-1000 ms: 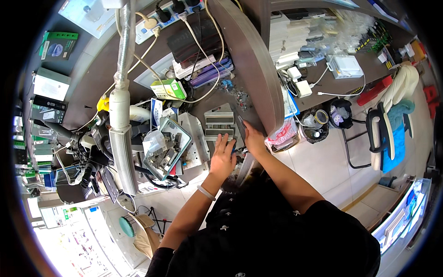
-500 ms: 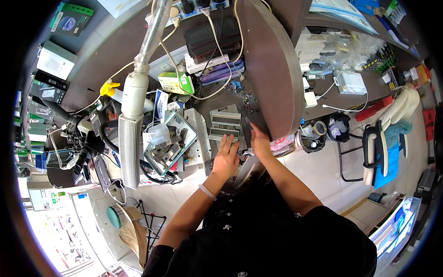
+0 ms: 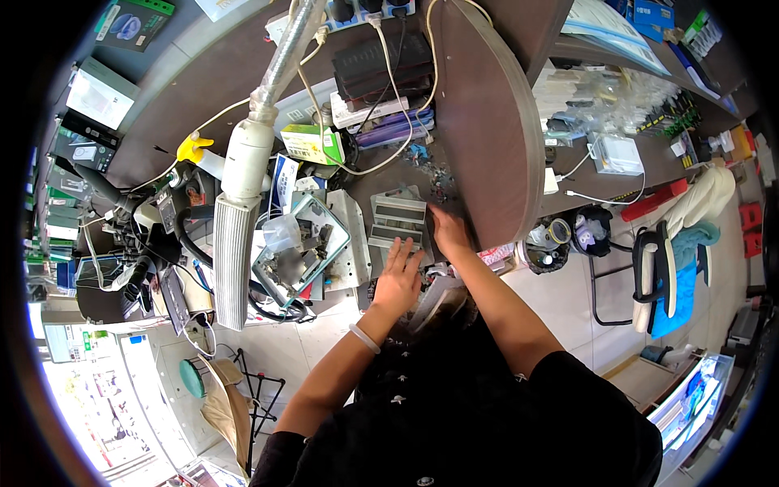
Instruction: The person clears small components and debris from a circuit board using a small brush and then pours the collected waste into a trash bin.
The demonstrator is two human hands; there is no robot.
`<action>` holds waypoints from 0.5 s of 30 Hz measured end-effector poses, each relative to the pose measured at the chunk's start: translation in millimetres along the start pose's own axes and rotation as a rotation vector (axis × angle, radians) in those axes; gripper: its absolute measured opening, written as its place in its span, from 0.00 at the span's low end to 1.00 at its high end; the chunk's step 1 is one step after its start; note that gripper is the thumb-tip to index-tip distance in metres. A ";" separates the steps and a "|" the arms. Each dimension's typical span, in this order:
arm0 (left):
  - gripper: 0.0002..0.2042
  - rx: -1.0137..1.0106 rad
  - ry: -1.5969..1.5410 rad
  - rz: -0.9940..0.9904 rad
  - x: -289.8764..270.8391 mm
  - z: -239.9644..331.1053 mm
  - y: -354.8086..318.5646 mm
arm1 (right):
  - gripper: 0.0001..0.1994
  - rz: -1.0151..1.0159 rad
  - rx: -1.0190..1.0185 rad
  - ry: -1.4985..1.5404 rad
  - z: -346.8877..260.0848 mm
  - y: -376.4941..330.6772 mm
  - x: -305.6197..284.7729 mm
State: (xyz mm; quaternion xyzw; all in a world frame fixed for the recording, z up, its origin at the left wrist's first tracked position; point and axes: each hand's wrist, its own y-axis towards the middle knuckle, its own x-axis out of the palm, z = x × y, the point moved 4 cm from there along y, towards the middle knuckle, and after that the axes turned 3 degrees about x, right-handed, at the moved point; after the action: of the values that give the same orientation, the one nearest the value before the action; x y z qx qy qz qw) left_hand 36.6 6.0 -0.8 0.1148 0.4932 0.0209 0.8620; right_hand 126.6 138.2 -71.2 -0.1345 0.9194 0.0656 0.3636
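A grey metal fixture with two slotted rectangular frames [image 3: 398, 211] lies on the bench in front of me. My left hand [image 3: 398, 280] is open, its fingers stretched out flat with the tips at the fixture's near frame. My right hand [image 3: 450, 234] is at the fixture's right edge, fingers drawn together and pointing inward. Whatever the right fingers pinch is hidden by the hand. Just left of the fixture is a pale metal plate [image 3: 349, 235] with holes. Beside it, a teal-rimmed tray [image 3: 341, 253] holds metal parts and a clear plastic cup [image 3: 281, 232].
A white ribbed lamp-like nozzle [image 3: 237, 268] on a hose hangs at the left. A curved brown partition [image 3: 507, 138] rises at the right. Small scraps [image 3: 438, 183] lie beyond the fixture. A green-and-white box [image 3: 308, 144], white cables and a power strip [image 3: 357, 11] stand behind.
My right hand has moved slightly left and closer to the fixture. The dark slim thing it held upright has gone from sight. My left hand stays on the fixture.
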 end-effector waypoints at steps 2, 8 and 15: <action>0.22 -0.008 -0.010 0.000 1.6 -0.6 -2.7 | 0.15 0.009 0.070 0.005 1.2 -4.2 -3.0; 0.22 0.005 0.003 0.004 -0.5 0.4 0.6 | 0.16 -0.071 0.113 0.053 -5.5 -12.7 2.0; 0.23 -0.018 -0.024 -0.028 -0.4 1.1 -2.5 | 0.17 -0.052 0.173 0.034 -9.6 -11.2 -12.5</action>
State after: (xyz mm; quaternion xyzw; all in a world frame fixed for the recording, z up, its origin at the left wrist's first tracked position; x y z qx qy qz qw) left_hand 37.2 3.3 -0.5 0.1006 0.4843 0.0119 0.8690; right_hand 132.5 127.9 -55.9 -0.1278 0.9238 -0.0257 0.3600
